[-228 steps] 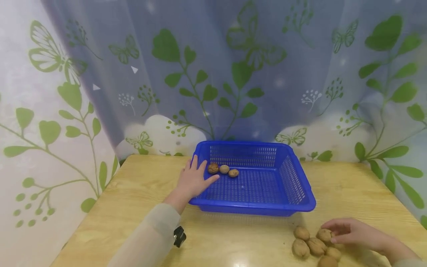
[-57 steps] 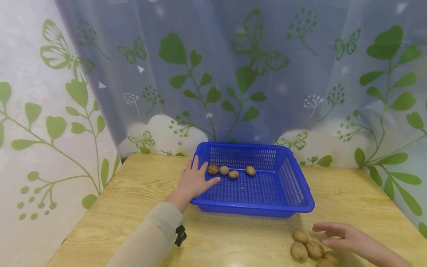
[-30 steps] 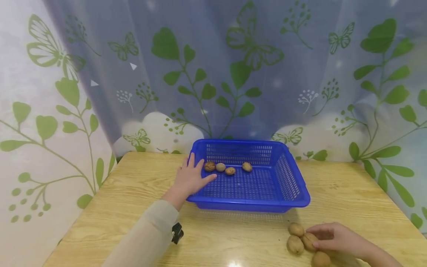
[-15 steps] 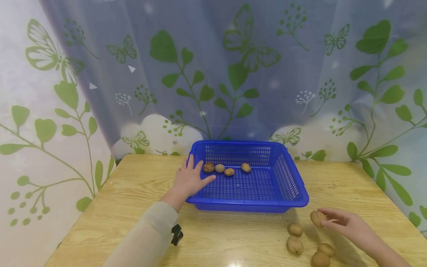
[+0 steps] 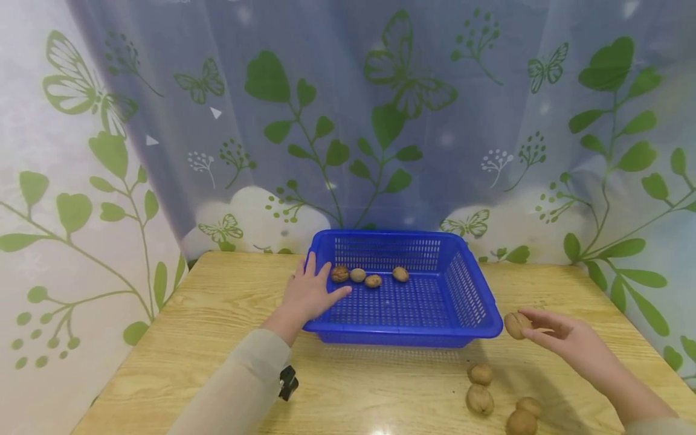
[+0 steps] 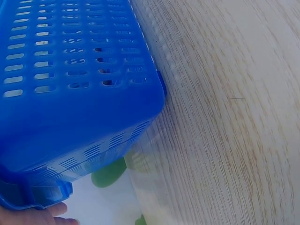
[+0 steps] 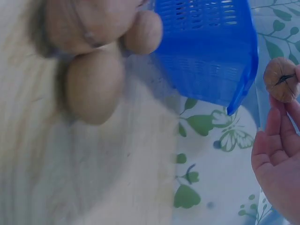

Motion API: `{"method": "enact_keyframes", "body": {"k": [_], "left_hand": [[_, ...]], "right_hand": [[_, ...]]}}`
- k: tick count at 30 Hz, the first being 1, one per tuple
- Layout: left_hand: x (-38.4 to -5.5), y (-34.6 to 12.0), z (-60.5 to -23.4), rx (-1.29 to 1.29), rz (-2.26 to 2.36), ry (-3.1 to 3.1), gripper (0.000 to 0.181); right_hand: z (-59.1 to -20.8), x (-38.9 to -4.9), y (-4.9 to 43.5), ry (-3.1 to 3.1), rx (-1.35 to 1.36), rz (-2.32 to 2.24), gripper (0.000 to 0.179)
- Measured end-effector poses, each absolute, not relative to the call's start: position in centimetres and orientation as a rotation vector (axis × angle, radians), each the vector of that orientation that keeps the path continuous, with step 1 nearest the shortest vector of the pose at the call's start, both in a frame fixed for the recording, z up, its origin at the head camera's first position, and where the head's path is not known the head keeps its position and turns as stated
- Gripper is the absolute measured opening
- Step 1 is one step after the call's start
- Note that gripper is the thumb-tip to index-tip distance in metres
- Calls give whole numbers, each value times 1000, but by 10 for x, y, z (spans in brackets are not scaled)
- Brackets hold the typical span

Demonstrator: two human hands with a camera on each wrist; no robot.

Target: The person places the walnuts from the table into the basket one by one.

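A blue slotted plastic basket (image 5: 402,331) stands on the wooden table. My left hand (image 5: 309,295) rests over its left rim with fingers spread. The left wrist view shows its fingertips (image 6: 58,209) at the basket's corner. Inside lie three walnuts (image 5: 357,275) in a row near the left hand and another walnut (image 5: 400,274) apart to their right. With thumb and fingers my right hand (image 5: 579,347) pinches a walnut (image 5: 516,325) in the air, just beyond the basket's right front corner. The right wrist view shows that walnut (image 7: 281,79) with its seam end toward the camera.
Several walnuts remain in two groups on the table (image 5: 228,338): one pair (image 5: 480,399) in front of the basket's right corner, another pair (image 5: 522,422) nearer the front edge. A patterned curtain (image 5: 348,121) hangs directly behind the table. A black clip (image 5: 288,382) sits at my left wrist.
My right hand has picked a walnut from the table pile and raised it toward the basket. Earlier, a further walnut came into the basket and the pile shrank. The left hand stays put.
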State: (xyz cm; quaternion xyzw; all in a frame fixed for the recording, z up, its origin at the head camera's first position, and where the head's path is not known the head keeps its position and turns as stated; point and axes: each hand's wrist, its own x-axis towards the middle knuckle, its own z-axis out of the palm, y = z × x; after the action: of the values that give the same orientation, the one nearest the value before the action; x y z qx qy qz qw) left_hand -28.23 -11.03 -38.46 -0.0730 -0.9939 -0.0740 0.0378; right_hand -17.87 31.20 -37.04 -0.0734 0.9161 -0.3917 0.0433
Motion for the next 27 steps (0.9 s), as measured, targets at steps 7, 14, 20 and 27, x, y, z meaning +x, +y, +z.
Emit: {"method": "enact_keyframes", "body": {"k": [7, 14, 20, 27], "left_hand": [[-283, -109, -383, -230, -264, -3057, 84], [-283, -110, -384, -215, -235, -3050, 84], [-282, -108, -383, -228, -259, -3063, 83], [-282, -110, -385, -200, -257, -3057, 83]], "right_hand": [[-360, -198, 301, 2772, -221, -1189, 53], [-349, -228, 279, 2728, -223, -1302, 58], [-338, -253, 259, 2716, -255, -1360, 65], [-322, -289, 233, 2653, -329, -1446, 64]]}}
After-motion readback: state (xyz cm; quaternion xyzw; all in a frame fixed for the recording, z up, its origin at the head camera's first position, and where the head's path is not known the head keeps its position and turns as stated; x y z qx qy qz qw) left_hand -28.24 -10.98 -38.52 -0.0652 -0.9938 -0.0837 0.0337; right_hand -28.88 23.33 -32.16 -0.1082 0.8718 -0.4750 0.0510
